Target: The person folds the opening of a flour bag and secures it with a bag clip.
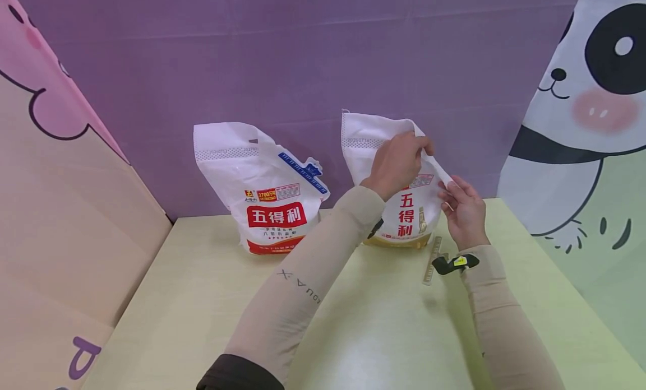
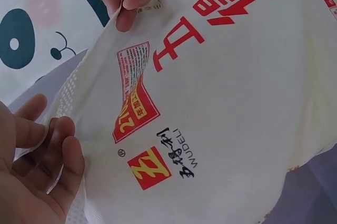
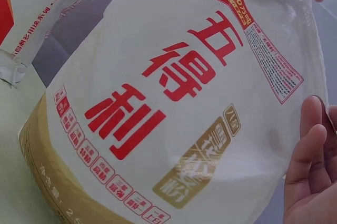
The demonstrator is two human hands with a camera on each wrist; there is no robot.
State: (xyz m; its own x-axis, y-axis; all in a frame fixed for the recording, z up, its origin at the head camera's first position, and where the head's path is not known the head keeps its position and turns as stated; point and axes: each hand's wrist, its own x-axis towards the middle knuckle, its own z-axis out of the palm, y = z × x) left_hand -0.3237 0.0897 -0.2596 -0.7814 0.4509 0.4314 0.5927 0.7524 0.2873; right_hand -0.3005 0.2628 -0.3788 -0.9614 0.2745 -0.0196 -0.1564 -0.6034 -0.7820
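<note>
A white flour bag (image 1: pixel 363 135) with red lettering and a gold base stands upright at the back of the table. My left hand (image 1: pixel 401 163) pinches its upper right edge, fingers and thumb closed on the plastic; the left wrist view shows this hand (image 2: pixel 45 155) up close. Lower on the same side, my right hand (image 1: pixel 465 210) pinches the bag's right edge between thumb and fingers. In the right wrist view the bag (image 3: pixel 142 50) fills most of the picture, its front facing the camera. The bag's top right part is partly hidden behind my left hand.
To the left, a second flour bag (image 1: pixel 227 180) with a red label and a blue tab (image 1: pixel 303 171) leans on the table. A narrow gold strip (image 1: pixel 432 261) lies in front of the right bag. Behind is a purple cloth wall (image 1: pixel 303 59); the pale table (image 1: pixel 373 323) extends forward.
</note>
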